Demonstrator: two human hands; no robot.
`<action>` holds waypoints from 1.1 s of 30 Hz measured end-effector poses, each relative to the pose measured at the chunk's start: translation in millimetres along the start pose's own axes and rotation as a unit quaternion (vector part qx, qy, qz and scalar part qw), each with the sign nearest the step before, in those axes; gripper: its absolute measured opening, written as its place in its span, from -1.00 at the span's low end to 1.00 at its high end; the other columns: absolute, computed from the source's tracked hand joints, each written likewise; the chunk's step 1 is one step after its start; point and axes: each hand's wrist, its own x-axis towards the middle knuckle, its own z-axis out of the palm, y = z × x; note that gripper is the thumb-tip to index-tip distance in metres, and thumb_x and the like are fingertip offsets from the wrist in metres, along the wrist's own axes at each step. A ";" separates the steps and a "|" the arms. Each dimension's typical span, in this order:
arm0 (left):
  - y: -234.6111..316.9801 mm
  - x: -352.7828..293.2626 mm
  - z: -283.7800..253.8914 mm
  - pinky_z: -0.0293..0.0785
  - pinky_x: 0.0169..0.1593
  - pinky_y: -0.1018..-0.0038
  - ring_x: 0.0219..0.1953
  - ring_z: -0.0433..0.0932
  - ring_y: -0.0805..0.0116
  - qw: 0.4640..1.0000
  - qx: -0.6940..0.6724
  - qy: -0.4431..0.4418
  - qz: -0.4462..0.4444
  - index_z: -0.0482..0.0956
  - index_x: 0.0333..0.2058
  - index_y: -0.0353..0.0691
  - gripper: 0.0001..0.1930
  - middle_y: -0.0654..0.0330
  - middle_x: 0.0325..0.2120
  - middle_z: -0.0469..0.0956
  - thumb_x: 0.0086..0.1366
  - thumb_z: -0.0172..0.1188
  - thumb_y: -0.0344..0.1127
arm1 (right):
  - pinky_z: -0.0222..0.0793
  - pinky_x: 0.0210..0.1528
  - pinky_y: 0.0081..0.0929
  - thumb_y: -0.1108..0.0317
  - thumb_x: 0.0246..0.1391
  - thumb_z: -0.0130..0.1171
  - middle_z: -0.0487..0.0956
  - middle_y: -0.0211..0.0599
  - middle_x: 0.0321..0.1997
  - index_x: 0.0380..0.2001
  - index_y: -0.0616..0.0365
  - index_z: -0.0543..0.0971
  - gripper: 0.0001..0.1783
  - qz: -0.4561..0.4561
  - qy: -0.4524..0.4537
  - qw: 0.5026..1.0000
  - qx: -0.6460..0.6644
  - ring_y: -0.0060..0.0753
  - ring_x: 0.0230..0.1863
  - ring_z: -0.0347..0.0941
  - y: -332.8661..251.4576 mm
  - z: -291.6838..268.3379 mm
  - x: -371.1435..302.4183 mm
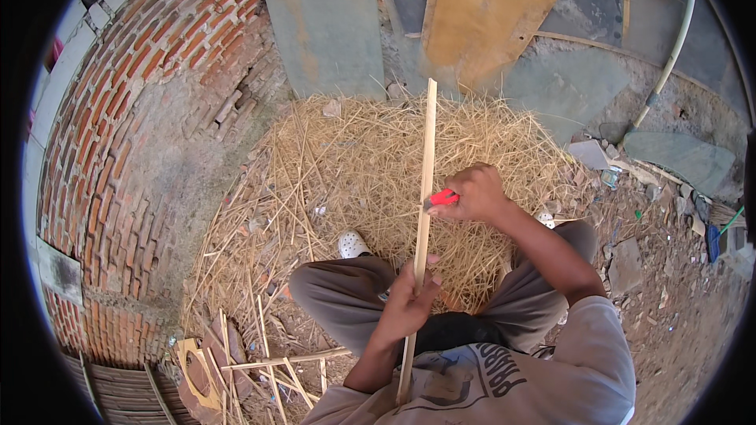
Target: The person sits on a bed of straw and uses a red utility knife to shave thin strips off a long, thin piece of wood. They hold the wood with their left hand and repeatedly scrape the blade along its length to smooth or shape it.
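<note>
A long, pale strip of bamboo or wood (429, 138) runs upright through the picture, from my lap out past my knees. Near its lower part my left hand (409, 299) is wrapped round it. My right hand (476, 191) grips a red-handled cutter knife (442, 198), whose dark front end rests against the strip about halfway along. Most of the cutter is hidden inside the fist, and its blade is too small to make out. The strip's near end lies against my shirt.
A heap of straw-like shavings (354, 157) covers the ground before me. More thin strips (276, 362) lie at the lower left. A worn brick wall (126, 165) rises on the left; grey and brown boards (327, 35) lean at the back. Rubble and a pale pipe (669, 63) are on the right.
</note>
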 end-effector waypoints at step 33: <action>24.5 -30.7 -22.5 0.24 -0.58 0.62 -0.66 0.25 0.59 0.955 -0.268 -0.025 -0.123 0.39 -0.03 -0.30 -0.70 0.29 -0.59 0.34 0.51 -0.18 -0.19 | 0.35 -0.48 -0.22 -0.51 0.04 -0.09 0.42 -0.19 -0.75 -0.69 0.13 0.55 -0.16 0.346 -0.049 0.936 0.034 -0.22 -0.61 0.46 42.9 -37.0 12.4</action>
